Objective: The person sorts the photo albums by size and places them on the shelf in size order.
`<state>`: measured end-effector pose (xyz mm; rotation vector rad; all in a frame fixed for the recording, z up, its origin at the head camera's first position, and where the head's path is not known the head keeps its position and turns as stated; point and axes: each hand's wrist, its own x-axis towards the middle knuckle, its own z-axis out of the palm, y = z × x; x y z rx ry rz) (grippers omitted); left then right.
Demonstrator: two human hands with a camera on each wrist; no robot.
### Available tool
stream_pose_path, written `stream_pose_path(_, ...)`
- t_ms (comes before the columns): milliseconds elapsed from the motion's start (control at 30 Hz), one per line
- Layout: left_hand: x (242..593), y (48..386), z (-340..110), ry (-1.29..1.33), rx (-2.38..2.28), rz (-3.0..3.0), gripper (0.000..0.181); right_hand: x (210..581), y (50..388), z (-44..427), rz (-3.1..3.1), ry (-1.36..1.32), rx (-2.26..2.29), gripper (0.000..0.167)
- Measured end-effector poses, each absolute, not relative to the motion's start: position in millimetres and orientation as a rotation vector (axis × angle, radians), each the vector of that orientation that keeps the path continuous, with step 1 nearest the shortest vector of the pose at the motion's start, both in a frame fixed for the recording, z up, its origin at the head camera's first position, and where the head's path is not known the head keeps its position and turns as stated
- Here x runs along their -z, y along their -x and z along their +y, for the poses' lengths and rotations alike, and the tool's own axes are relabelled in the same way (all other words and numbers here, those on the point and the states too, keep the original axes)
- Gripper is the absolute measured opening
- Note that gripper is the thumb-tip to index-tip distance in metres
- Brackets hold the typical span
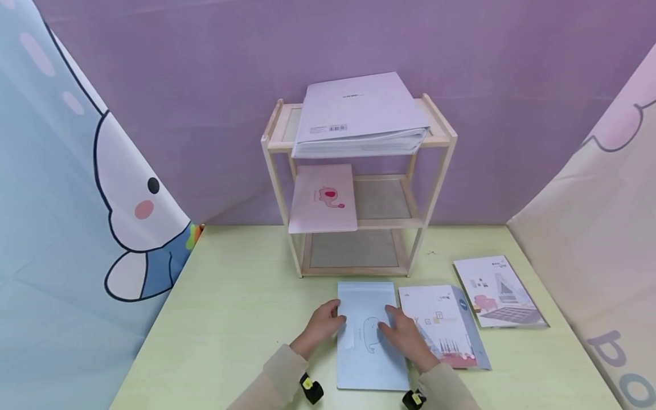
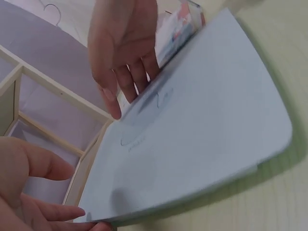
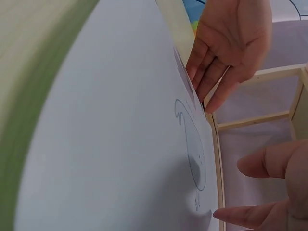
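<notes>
A light blue notebook with a whale-like line drawing lies on the table, its long side pointing away from me. At its left edge my left hand touches the cover's side, thumb raised and fingers extended. My right hand is at the right edge, with thumb and index finger apart over the drawing. In the left wrist view the right hand's fingertips meet the far edge of the notebook and are partly hidden. Neither hand pinches the notebook.
Right of it lie a white-and-blue illustrated book and another illustrated book. Behind stands a wooden shelf bearing a stack of white folders on top and a pink elephant notebook on the middle tier. Curtains surround the table.
</notes>
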<state>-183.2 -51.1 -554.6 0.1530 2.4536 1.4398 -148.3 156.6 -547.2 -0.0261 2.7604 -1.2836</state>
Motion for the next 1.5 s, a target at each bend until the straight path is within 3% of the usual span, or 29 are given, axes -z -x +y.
stream_pose_path(467,556,181,-42,-0.042,-1.575,2.374,0.055,555,146,154,2.819,0.058,1.332,0.053)
stream_pose_path(1500,559,186,-55,0.076,-1.921,2.031,0.049,548,146,157,2.488,-0.312,1.787,0.053)
